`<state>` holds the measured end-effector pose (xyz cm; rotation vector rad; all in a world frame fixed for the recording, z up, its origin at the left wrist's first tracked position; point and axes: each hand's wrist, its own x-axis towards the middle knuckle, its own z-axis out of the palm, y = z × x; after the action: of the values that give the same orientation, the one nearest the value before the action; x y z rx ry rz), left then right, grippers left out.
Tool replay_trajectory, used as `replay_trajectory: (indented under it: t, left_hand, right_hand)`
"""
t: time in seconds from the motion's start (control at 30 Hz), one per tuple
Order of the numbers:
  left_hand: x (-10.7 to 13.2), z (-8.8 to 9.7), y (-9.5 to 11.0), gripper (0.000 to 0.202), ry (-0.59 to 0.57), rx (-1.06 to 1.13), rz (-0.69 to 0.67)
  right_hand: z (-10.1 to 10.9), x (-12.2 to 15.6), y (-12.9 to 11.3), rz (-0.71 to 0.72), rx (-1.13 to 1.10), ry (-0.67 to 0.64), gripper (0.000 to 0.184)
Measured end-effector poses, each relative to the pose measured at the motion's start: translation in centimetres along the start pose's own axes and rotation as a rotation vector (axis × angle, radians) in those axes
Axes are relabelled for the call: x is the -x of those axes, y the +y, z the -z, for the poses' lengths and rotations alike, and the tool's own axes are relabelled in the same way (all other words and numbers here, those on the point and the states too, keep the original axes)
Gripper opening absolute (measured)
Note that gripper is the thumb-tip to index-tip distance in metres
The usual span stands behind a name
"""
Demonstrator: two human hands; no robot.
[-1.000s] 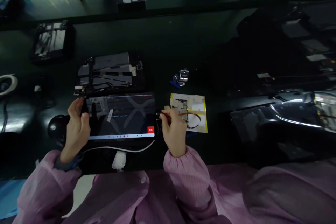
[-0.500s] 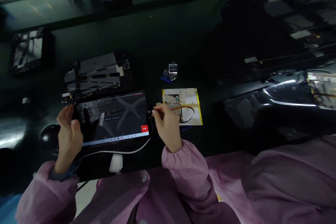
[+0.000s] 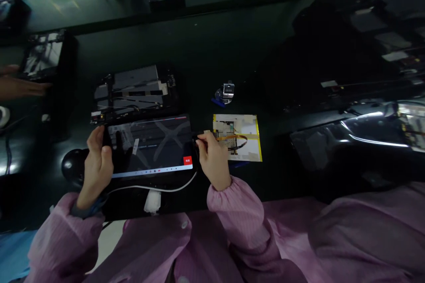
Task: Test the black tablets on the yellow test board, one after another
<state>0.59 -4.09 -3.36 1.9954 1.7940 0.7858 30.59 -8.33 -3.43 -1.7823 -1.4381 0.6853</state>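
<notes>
A tablet (image 3: 159, 146) with a lit dark screen and a red box in its lower right corner lies in front of me. My left hand (image 3: 98, 161) grips its left edge, thumb near the screen's border and fingers at the side. At the right edge, my right hand (image 3: 212, 159) pinches a small dark plug (image 3: 195, 140), mostly hidden by the fingertips. A white cable (image 3: 166, 190) runs below the tablet and curves up toward that hand. Just right of my fingers lies a yellow-edged white sheet (image 3: 254, 146) carrying a circuit board (image 3: 227, 128) and an orange flex cable (image 3: 241, 137).
Behind the tablet lies an opened device (image 3: 133, 88) with bare batteries. A metal tally counter (image 3: 227, 90) stands beyond the sheet. A round black object (image 3: 73, 166) is left of my hand. Another person's hand (image 3: 21, 84) reaches in at far left. A dark glossy panel (image 3: 348, 137) lies right.
The view has shifted, so things on the table appear farther right. Another person's hand has come in at the left. My hands keep their places at the tablet's two edges.
</notes>
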Motion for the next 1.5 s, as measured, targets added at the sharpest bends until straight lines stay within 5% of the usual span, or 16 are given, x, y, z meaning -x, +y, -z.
replay_trajectory:
  t: [0.37, 0.63, 0.93, 1.2, 1.5]
  left_hand:
    - [-0.8, -0.5, -0.3, 0.048, 0.091, 0.273, 0.074]
    - [-1.5, -0.6, -0.9, 0.041, 0.104, 0.391, 0.074]
    - [-0.9, 3.1, -2.9, 0.076, -0.41, 0.532, -0.08]
    - [-0.9, 4.0, -2.4, 0.087, -0.51, 0.529, -0.088]
    - [-0.9, 4.3, -2.4, 0.076, -0.522, 0.505, -0.054]
  right_hand:
    - [-0.7, -0.3, 0.3, 0.092, 0.08, 0.061, 0.027]
    - [-0.9, -1.2, 0.0, -0.102, 0.052, 0.029, 0.039]
    - [-1.1, -2.1, 0.9, -0.122, 0.018, 0.041, 0.046]
    - [-1.2, -1.0, 0.5, -0.164, 0.053, 0.155, 0.047]
    - [1.2, 2.6, -1.1, -0.097, 0.231, 0.283, 0.044]
